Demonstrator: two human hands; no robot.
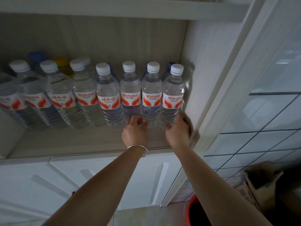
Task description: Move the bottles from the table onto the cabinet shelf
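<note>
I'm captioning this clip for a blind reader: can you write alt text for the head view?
Two bare hands reach into a cabinet shelf at a front row of clear white-capped water bottles: the left hand touches the base of the third bottle from the right, the right hand grips the rightmost bottle. More bottles stand behind; the left wrist wears a bracelet.

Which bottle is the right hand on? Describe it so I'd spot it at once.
Look along the cabinet shelf to its right end. In the front row of bottles, it is the last bottle, nearest the side wall, with the right hand at its base.
</note>
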